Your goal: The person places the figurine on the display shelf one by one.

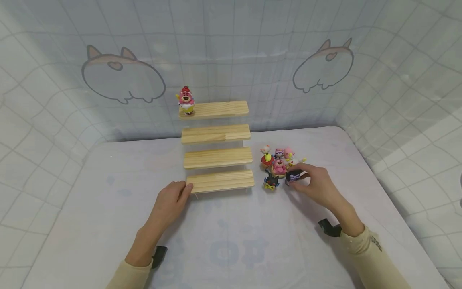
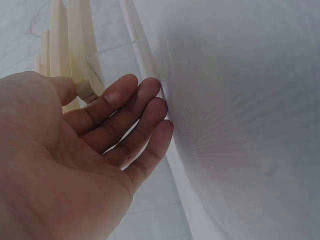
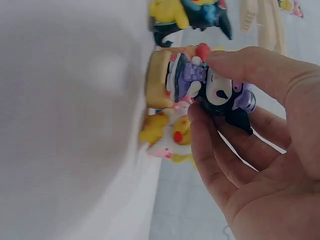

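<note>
A stepped wooden display shelf (image 1: 220, 181) with several pale boards stands mid-table. At the left end of its lowest board, my left hand (image 1: 172, 197) pinches the corner between thumb and forefinger; the other fingers (image 2: 150, 132) are loosely bent beside it. My right hand (image 1: 315, 185) grips a small black-and-purple figurine (image 3: 212, 90) with a white face, thumb on one side and fingers on the other. Close behind it is a cluster of toy figurines, among them a pink bear figurine (image 1: 279, 167) and a black figurine (image 1: 271, 180) with blue and yellow parts.
On the left end of the top board stands a pink bear figurine (image 1: 186, 100) with a red top. A white-and-red figurine (image 1: 266, 155) is at the cluster's left. The pale cloth-covered table (image 1: 231, 233) meets a grid-patterned curtain (image 1: 231, 60) at the back.
</note>
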A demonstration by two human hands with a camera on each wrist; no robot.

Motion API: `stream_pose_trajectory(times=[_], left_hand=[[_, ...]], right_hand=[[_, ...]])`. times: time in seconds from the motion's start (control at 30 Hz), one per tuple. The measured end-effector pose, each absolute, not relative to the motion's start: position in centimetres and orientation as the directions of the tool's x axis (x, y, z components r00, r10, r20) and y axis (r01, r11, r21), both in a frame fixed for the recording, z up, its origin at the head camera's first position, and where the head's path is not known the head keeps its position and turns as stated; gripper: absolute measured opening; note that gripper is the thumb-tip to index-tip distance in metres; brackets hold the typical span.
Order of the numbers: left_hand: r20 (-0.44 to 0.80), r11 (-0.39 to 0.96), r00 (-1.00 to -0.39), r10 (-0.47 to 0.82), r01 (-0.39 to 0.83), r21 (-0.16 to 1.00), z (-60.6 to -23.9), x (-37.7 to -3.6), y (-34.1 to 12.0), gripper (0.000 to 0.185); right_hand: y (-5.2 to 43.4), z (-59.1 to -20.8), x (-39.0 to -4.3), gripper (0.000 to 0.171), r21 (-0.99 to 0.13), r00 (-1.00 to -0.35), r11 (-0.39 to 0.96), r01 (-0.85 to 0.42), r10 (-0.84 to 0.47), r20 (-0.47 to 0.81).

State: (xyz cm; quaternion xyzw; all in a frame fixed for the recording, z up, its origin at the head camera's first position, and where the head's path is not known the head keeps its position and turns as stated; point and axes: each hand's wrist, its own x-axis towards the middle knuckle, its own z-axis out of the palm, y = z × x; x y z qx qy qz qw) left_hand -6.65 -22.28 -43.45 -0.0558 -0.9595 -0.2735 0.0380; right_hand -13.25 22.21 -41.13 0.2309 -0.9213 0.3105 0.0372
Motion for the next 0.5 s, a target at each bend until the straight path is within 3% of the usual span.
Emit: stream_pose_trajectory(times=[0.5], left_hand=[[0.116,0.841,-0.989,0.090,0.138,0.524,-43.5,-6.5,-22.4,0.037]], right_hand=[[21.6,-38.1,-12.3,0.040,-0.529,-0.871,0.699,-0.481,-0.313,0.378]])
